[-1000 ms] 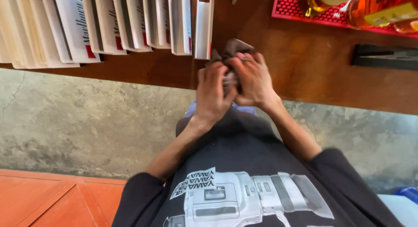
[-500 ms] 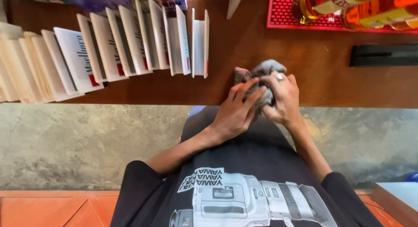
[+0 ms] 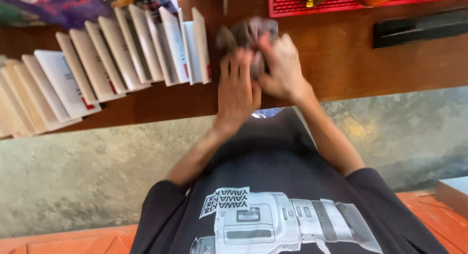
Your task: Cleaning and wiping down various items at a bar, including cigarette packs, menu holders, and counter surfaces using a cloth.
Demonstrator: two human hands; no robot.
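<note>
- We take the wooden counter (image 3: 161, 103) as our landmark: a brown board that runs across the top of the view, with a grey concrete face below its near edge.
- We count one crumpled grey-brown cloth (image 3: 248, 32), bunched into a ball on the counter, near its middle and towards its far side.
- We count about sixteen small white booklets (image 3: 97, 64) standing on edge in one slanted row on the left part of the counter; the leftmost ones overlap too much for an exact count.
- We see one red ribbed mat (image 3: 336, 1) at the far right edge of the counter, with bottles on it cut off by the frame, so their number cannot be told.
- We see one flat black bar (image 3: 419, 26) lying on the counter just nearer than the mat.
- Our left hand (image 3: 237, 91) lies over the counter's near edge, fingers stretched out and slightly spread, their tips touching the near side of the cloth; it is not closed around it.
- Our right hand (image 3: 280, 64) is curled on the right side of the cloth, fingers bent in and gripping the bunched fabric.
- The two hands touch each other beside the cloth.
</note>
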